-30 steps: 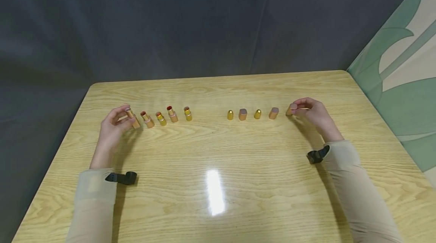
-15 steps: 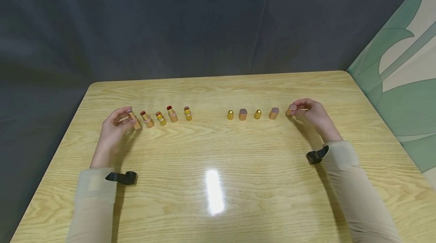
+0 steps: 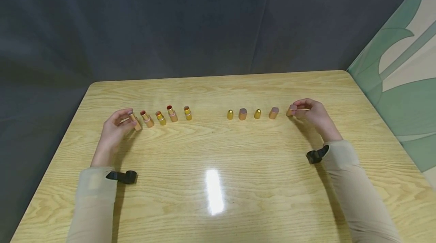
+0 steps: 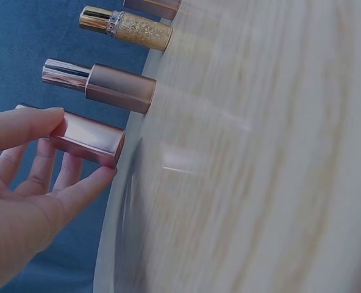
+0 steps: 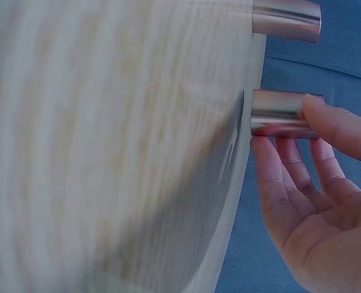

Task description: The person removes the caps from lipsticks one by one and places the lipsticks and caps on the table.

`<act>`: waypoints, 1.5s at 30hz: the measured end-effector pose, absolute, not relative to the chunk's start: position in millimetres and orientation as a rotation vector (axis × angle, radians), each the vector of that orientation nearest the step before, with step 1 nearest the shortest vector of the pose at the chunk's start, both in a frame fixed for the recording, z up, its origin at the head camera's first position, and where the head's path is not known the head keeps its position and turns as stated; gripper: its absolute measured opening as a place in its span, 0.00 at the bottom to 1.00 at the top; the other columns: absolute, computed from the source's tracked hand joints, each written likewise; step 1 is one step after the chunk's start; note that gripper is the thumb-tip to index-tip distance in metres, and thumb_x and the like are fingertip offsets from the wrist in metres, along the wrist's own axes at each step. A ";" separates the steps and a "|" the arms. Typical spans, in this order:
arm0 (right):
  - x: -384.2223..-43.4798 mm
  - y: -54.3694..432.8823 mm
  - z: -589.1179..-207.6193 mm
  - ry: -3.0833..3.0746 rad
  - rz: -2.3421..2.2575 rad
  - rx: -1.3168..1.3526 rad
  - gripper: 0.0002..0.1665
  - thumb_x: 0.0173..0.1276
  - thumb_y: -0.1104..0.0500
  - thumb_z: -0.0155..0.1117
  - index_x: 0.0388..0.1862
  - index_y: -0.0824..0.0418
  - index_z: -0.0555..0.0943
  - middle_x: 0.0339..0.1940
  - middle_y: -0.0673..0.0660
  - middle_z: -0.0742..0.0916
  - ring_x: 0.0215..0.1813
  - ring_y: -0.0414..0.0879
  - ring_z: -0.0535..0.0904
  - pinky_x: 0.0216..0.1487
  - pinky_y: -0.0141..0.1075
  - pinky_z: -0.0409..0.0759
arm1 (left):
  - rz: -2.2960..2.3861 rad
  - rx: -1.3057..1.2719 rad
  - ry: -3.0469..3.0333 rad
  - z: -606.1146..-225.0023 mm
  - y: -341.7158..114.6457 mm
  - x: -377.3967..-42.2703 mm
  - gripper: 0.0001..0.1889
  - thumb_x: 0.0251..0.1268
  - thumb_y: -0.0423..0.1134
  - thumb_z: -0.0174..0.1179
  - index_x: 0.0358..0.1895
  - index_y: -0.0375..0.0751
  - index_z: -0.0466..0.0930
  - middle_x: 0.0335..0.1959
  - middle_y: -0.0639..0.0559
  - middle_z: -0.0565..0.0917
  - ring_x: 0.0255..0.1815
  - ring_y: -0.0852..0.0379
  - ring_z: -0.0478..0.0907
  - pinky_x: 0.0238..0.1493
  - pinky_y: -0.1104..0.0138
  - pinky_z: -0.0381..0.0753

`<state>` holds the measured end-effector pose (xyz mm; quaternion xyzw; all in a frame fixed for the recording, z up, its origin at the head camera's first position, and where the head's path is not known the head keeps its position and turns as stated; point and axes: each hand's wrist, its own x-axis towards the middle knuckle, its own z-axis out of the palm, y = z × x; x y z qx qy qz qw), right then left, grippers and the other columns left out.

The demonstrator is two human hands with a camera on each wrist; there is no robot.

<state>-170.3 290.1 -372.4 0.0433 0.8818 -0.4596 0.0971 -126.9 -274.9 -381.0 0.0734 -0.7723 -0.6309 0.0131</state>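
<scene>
My left hand (image 3: 115, 126) pinches a rose-gold lipstick (image 4: 88, 139), thumb on one side and fingers on the other. This lipstick stands at the left end of a row of uncapped lipsticks, its base at or very near the tabletop. Beside it is another rose-gold lipstick (image 3: 147, 119), then a gold lipstick (image 3: 161, 118). Over on the right, my right hand (image 3: 315, 116) holds a rose-gold lipstick cap (image 5: 283, 114) between thumb and fingertips. That cap is the outermost of a row of caps; a similar rose-gold cap (image 3: 273, 113) stands just left of it.
Further along the left row are a rose-gold lipstick (image 3: 172, 114) and a gold lipstick (image 3: 188, 113). The right row continues with gold cap (image 3: 257, 114), rose-gold cap (image 3: 243, 114) and gold cap (image 3: 230, 114). A dark curtain (image 3: 211, 23) hangs behind the wooden table (image 3: 170, 159).
My left hand and its lipstick have shifted slightly right and toward the near side, closer to the neighbouring lipstick. My right hand and its cap have hardly moved.
</scene>
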 end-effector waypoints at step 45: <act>-169.6 291.4 -372.7 2.551 -1.356 0.098 0.24 0.70 0.58 0.59 0.60 0.68 0.68 0.41 0.39 0.76 0.41 0.27 0.71 0.45 0.23 0.73 | -1.966 0.273 -2.450 -386.5 -273.8 -128.0 0.19 0.64 0.26 0.57 0.45 0.61 0.74 0.42 0.74 0.73 0.44 0.77 0.73 0.42 0.86 0.76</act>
